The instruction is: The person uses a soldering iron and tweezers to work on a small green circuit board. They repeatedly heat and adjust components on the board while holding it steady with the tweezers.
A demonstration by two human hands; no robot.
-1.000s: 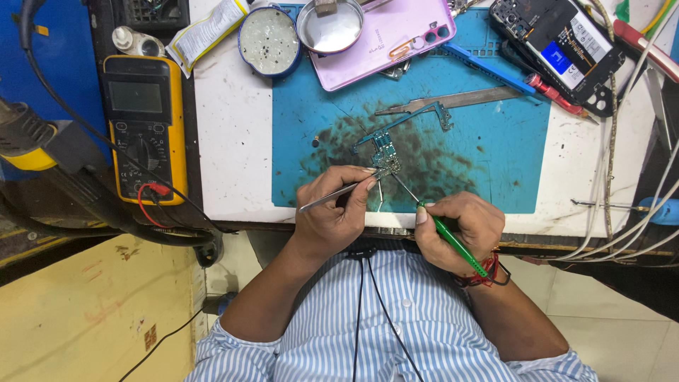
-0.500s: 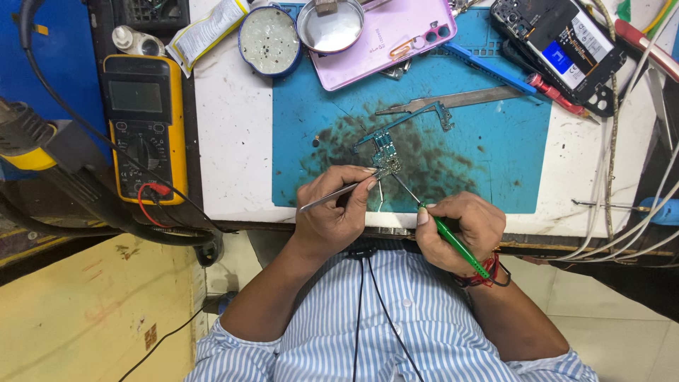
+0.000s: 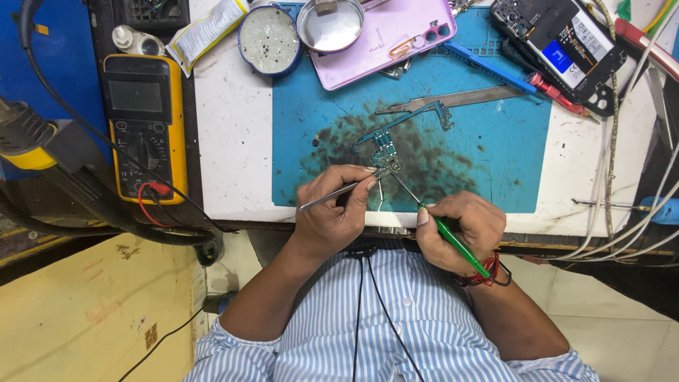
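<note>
A small circuit board with a thin flex strip lies on the stained blue work mat. My left hand pinches metal tweezers whose tips touch the board's near edge. My right hand grips a green-handled soldering iron; its thin metal tip reaches up and left to the same spot on the board. Both hands rest at the table's near edge.
A yellow multimeter with red and black leads lies left. A pink phone back, a round tin and a metal dish sit at the top. An opened phone, a blue tool, flat tweezers and cables are right.
</note>
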